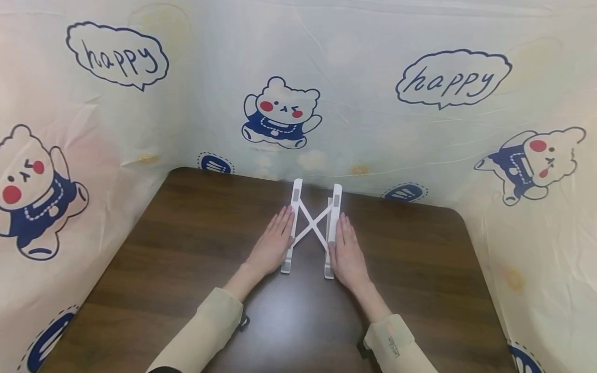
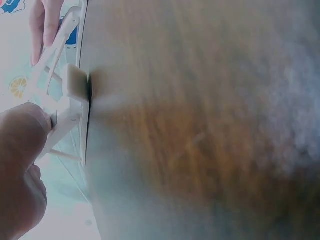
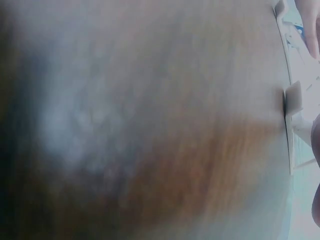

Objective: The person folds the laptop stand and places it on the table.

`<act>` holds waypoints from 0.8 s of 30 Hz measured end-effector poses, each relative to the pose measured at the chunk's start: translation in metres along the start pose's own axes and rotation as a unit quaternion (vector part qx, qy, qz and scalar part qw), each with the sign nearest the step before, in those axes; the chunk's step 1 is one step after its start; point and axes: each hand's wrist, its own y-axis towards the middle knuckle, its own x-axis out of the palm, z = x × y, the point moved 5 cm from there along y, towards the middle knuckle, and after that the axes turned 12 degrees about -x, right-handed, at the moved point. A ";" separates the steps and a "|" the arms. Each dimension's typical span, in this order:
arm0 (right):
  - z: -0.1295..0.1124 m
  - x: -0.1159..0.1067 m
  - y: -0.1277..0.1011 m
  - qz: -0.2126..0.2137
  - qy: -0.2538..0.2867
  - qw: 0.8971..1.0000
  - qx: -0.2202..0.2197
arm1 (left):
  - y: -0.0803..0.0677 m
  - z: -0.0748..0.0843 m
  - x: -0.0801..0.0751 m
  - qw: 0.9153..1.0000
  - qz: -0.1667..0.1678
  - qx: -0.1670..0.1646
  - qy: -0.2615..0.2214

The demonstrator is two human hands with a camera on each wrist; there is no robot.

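Your left hand and right hand lie flat, fingers straight, in the lower middle of the frame, each pressing the outer side of one rail of the white folding stand. The stand lies on the brown surface, its crossed struts between the rails, before the bear-print sheet higher up. It seems you are closing the stand; next, push both rails evenly inward.

Dark brown wooden table, glossy, rounded far corners. Around it on three sides, pale plastic sheet stands as wall, wrinkled. On sheet: cartoon bear in blue dress at centre back, second bear at left, third bear at right, tilted. Two speech bubbles with word "happy": one upper left, one upper right.
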 end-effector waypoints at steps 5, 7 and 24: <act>0.008 0.010 -0.005 -0.005 0.062 0.998 0.025 | -0.003 0.005 -0.007 1.000 -0.011 -0.024 -0.002; 0.009 0.012 -0.006 -0.002 0.067 0.997 0.022 | -0.004 0.006 -0.007 0.999 -0.012 -0.033 0.004; -0.004 -0.003 -0.002 0.012 0.113 0.993 0.042 | -0.001 -0.001 0.008 0.995 -0.001 -0.052 -0.086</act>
